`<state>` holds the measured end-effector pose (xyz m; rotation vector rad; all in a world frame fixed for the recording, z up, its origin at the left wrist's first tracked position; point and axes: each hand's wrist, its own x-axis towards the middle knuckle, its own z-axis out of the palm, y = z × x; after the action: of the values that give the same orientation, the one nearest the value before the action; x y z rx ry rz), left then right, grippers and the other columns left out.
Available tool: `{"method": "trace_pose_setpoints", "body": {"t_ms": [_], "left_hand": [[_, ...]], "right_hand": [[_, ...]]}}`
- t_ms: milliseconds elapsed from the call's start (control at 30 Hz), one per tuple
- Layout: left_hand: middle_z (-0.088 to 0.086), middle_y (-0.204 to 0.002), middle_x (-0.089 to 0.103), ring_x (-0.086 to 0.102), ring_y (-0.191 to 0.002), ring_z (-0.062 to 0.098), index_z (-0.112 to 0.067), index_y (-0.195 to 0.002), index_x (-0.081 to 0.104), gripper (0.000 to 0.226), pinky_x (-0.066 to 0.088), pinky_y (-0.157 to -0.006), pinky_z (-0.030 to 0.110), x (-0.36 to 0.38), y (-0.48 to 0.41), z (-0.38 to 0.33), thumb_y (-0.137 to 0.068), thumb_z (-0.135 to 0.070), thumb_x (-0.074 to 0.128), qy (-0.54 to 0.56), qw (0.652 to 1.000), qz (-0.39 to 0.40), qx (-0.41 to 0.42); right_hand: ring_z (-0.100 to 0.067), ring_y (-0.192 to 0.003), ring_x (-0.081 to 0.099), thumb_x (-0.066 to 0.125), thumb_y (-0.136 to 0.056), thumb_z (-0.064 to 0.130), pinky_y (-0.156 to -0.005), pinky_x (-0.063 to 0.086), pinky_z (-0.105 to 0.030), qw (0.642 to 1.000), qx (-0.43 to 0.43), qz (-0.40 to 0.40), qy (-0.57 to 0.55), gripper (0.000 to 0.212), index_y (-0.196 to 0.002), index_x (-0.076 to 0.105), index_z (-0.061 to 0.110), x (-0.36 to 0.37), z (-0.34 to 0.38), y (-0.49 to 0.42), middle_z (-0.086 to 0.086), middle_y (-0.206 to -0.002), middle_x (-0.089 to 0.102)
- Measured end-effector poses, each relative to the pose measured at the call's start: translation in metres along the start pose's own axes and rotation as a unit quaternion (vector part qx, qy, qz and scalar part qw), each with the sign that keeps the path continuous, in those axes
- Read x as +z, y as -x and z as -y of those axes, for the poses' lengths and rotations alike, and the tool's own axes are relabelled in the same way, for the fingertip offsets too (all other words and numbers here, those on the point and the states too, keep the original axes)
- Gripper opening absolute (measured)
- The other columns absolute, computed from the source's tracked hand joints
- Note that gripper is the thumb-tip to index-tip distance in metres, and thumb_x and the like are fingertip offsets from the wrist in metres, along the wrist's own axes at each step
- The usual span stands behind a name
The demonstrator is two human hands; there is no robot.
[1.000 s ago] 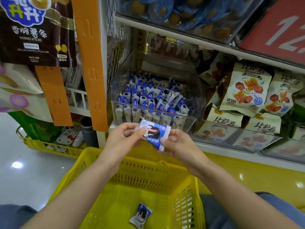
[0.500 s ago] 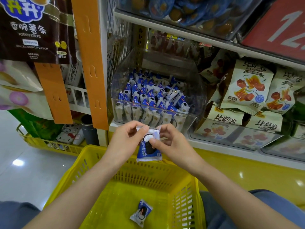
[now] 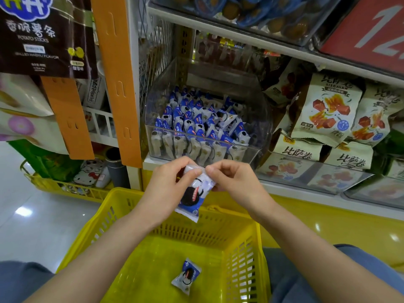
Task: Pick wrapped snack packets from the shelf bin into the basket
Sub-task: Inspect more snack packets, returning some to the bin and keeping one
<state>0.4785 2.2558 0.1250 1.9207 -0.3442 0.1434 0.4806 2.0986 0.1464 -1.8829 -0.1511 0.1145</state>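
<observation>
Partly hidden, the packet (image 3: 192,199) hangs above the basket's (image 3: 218,231) twelve-o'clock rim, pinched by left hand (image 3: 166,189) and right hand (image 3: 237,182).

A dark bag of potato sticks (image 3: 43,36) hangs at the top left, beside two orange strips (image 3: 118,79). On the right shelf stand pale bags (image 3: 328,110) printed with red-orange pieces, and above them is a red sign (image 3: 371,33) with white digits. On the glossy floor (image 3: 32,215) at the left sits a low yellow crate (image 3: 65,189) which holds a Hello Kitty item (image 3: 84,177) and a green bag (image 3: 48,165).
</observation>
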Motion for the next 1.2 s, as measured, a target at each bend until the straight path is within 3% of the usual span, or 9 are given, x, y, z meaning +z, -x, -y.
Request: {"method": "trace_pose_setpoints", "body": {"t_ms": [100, 267, 467, 633, 733, 833, 1000, 1067, 1200], "left_hand": [[0.02, -0.076, 0.058, 0.055, -0.075, 0.033, -0.006, -0.082, 0.059, 0.021, 0.043, -0.064, 0.046, 0.002, -0.001, -0.004, -0.091, -0.025, 0.053, 0.033, 0.999, 0.006, -0.013], [0.022, -0.077, 0.059, 0.053, -0.067, 0.02, -0.002, -0.084, 0.06, 0.022, 0.043, -0.063, 0.033, 0.001, 0.0, -0.008, -0.092, -0.021, 0.052, 0.11, 0.992, -0.004, -0.06], [0.002, -0.066, 0.057, 0.054, -0.064, 0.012, -0.012, -0.071, 0.057, 0.023, 0.042, -0.061, 0.024, 0.005, -0.001, -0.005, -0.091, -0.023, 0.053, 0.147, 0.977, 0.006, -0.152], [-0.001, -0.093, 0.068, 0.066, -0.073, 0.004, -0.018, -0.099, 0.058, 0.019, 0.049, -0.057, 0.011, 0.003, -0.003, -0.001, -0.084, -0.03, 0.063, 0.176, 0.965, 0.021, -0.193], [0.007, -0.097, 0.068, 0.068, -0.07, 0.006, -0.011, -0.11, 0.056, 0.028, 0.055, -0.062, 0.018, 0.002, -0.004, 0.0, -0.084, -0.018, 0.064, 0.221, 0.953, -0.003, -0.206], [0.004, -0.094, 0.069, 0.068, -0.071, 0.006, -0.008, -0.108, 0.06, 0.022, 0.056, -0.065, 0.019, -0.002, -0.005, 0.0, -0.088, -0.017, 0.059, 0.241, 0.95, -0.049, -0.192], [-0.001, -0.073, 0.069, 0.064, -0.064, 0.004, -0.009, -0.084, 0.063, 0.019, 0.055, -0.06, 0.02, -0.007, -0.008, -0.003, -0.095, -0.013, 0.048, 0.246, 0.949, -0.093, -0.173], [0.006, -0.079, 0.067, 0.064, -0.069, 0.008, -0.006, -0.086, 0.063, 0.019, 0.056, -0.064, 0.022, -0.006, -0.007, -0.004, -0.094, -0.014, 0.048, 0.182, 0.968, -0.083, -0.151], [0.011, -0.087, 0.066, 0.064, -0.083, 0.021, -0.013, -0.083, 0.062, 0.018, 0.055, -0.081, 0.041, -0.001, -0.004, -0.004, -0.094, -0.021, 0.05, 0.089, 0.986, -0.053, -0.129]], "right_hand": [[-0.006, -0.065, 0.061, 0.06, -0.088, 0.018, -0.061, 0.053, -0.02, 0.998, -0.038, -0.024, 0.038, 0.018, -0.072, 0.065, 0.025, 0.001, -0.002, 0.001, 0.006, -0.069, 0.067], [-0.007, -0.069, 0.062, 0.069, -0.082, 0.024, -0.067, 0.053, -0.027, 0.993, -0.069, -0.014, 0.098, 0.007, -0.077, 0.066, 0.028, 0.0, -0.001, 0.002, 0.007, -0.074, 0.068], [-0.003, -0.069, 0.057, 0.067, -0.083, 0.029, -0.061, 0.047, -0.017, 0.947, -0.17, -0.042, 0.268, 0.006, -0.083, 0.067, 0.023, 0.002, -0.001, 0.009, 0.013, -0.073, 0.062], [-0.009, -0.069, 0.062, 0.062, -0.088, 0.016, -0.059, 0.055, -0.023, 0.991, -0.043, -0.118, 0.048, 0.01, -0.078, 0.061, 0.019, -0.003, 0.0, 0.001, 0.0, -0.077, 0.065], [-0.013, -0.071, 0.066, 0.055, -0.092, 0.012, -0.061, 0.057, -0.022, 0.98, 0.069, -0.128, -0.138, 0.007, -0.088, 0.056, 0.007, -0.008, 0.002, -0.004, -0.01, -0.087, 0.063], [-0.012, -0.072, 0.068, 0.054, -0.091, 0.006, -0.065, 0.058, -0.023, 0.966, 0.123, -0.064, -0.218, 0.015, -0.106, 0.053, 0.0, -0.01, 0.002, -0.004, -0.011, -0.093, 0.066], [-0.011, -0.099, 0.061, 0.064, -0.085, 0.009, -0.08, 0.052, -0.019, 0.989, 0.121, 0.079, -0.026, 0.044, -0.125, 0.046, 0.01, -0.007, 0.0, 0.003, -0.005, -0.118, 0.061], [-0.007, -0.105, 0.057, 0.067, -0.083, 0.018, -0.088, 0.047, -0.015, 0.994, 0.058, 0.066, 0.069, 0.044, -0.123, 0.049, 0.015, -0.001, 0.0, 0.004, 0.0, -0.118, 0.06], [-0.016, -0.096, 0.063, 0.063, -0.086, 0.023, -0.088, 0.051, -0.04, 0.993, -0.029, -0.004, 0.116, 0.025, -0.11, 0.059, 0.015, 0.008, 0.002, 0.005, -0.002, -0.103, 0.067]]}}
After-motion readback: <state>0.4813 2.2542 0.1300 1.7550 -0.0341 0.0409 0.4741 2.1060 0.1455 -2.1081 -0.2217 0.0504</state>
